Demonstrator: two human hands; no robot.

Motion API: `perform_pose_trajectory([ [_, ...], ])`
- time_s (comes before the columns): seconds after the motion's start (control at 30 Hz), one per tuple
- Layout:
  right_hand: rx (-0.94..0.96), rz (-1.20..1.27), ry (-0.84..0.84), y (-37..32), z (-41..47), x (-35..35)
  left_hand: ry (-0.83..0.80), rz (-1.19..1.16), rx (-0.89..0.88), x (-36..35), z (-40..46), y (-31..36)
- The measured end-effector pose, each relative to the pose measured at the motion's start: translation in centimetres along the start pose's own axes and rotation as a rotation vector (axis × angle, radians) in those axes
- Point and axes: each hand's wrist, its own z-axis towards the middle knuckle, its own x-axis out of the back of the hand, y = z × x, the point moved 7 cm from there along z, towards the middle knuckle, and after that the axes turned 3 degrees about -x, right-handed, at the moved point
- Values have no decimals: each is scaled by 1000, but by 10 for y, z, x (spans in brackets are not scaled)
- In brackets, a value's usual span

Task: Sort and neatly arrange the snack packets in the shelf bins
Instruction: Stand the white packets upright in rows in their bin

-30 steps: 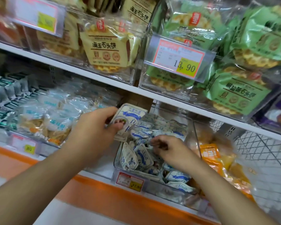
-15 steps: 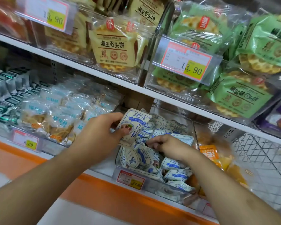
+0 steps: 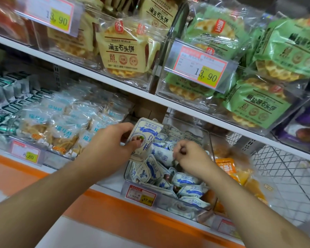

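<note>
Lower shelf: clear bin [image 3: 208, 140] in the middle, packets [image 3: 186, 179] piled loose inside. Left hand [image 3: 106, 147] held one packet [image 3: 145, 136] upright over the bin's left rear; right hand [image 3: 191, 156] was in the pile, just right of it. Another bin [image 3: 48, 154] sat to the left, wire basket [image 3: 283, 176] to the right. Waffle packs [image 3: 125, 51] were on the upper shelf [image 3: 104, 78] above.

Price tags [image 3: 200, 68] read 13.90; yellow packet [image 3: 123, 49] reads 海玉石头饼
</note>
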Motion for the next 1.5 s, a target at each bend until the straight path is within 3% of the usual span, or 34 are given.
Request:
perform_pose_trajectory([
  [0.27,20,404,256,13,-48,36,48,-107,52,0,-2,6],
  [0.37,-65,562,235,24,-57,32,26,-166,86,-6,-5,10],
  [0.5,-111,974,209,21,-66,36,3,-301,169,-17,-11,16],
  [0.6,-62,1090,59,5,-76,33,-20,-482,263,-29,-20,22],
  [0.77,8,860,129,-1,-84,28,-100,-642,227,-50,-27,39],
  [0.87,4,759,158,-4,-85,29,-126,-524,132,-52,-30,52],
  [1.0,134,569,51,-16,-87,31,-167,-356,52,-45,-31,58],
  [1.1,189,429,129,-18,-88,41,-68,-329,56,-26,-24,48],
  [1.27,67,416,386,1,-67,52,171,-236,52,12,-14,23],
  [1.5,186,175,350,-28,-16,17,124,-155,66,8,-7,4],
])
